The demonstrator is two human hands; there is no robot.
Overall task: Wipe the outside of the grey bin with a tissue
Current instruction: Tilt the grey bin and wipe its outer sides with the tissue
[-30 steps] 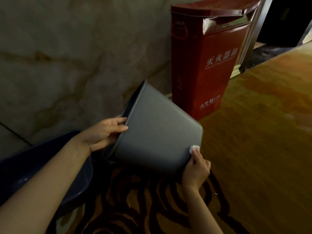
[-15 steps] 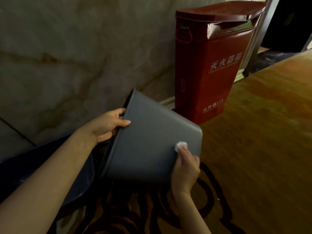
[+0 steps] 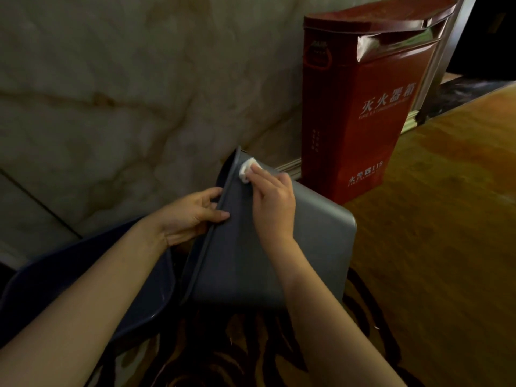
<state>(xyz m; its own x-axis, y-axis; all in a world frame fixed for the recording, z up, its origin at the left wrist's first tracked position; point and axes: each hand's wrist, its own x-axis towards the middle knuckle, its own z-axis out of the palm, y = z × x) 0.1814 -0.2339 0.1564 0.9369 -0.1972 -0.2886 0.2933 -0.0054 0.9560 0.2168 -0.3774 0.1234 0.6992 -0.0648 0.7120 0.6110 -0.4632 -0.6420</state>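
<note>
The grey bin lies tipped on its side on the carpet, its open mouth turned left toward the wall and its base to the right. My left hand grips the bin's rim, thumb on the outside wall. My right hand rests on the upper outer wall and presses a small wadded white tissue against the bin just below the rim's top corner.
A tall red fire-extinguisher box stands against the marble wall right behind the bin. A dark blue basin sits at the left under my left forearm. Patterned carpet spreads to the right and front.
My right hand has slid the tissue from the bin's base corner up along the outer wall to the rim. The bin has tilted more upright under my left hand.
</note>
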